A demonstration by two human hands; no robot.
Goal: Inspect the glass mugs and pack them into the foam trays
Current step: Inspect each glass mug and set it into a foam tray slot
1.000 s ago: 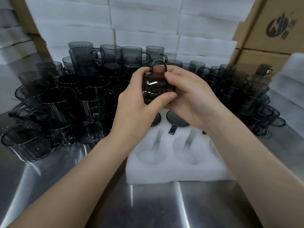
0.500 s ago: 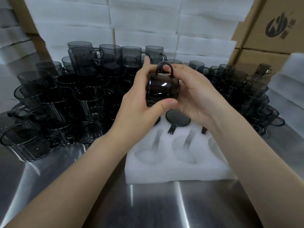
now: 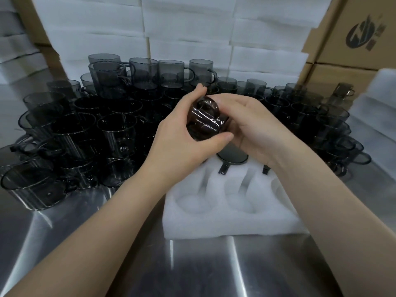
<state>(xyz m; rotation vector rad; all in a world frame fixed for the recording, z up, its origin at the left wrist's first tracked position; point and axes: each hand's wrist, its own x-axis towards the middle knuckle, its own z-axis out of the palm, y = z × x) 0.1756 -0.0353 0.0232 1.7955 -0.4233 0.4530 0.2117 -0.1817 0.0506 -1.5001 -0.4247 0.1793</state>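
smoky mug (image 3: 205, 121) lay tilted between the left hand (image 3: 177, 142) and right hand (image 3: 255, 125), fingers (image 3: 194, 96) curled round it (above the foam tray (image 3: 225, 224)).

Shiny brushed-steel worktable (image 3: 192, 271), light streaks glaring all over it. Past its far right corner sits a stack of brown cardboard boxes (image 3: 334, 50), with a dark round logo (image 3: 362, 33) printed on the top one. More brown cardboard (image 3: 30, 18) stands behind its far left side.
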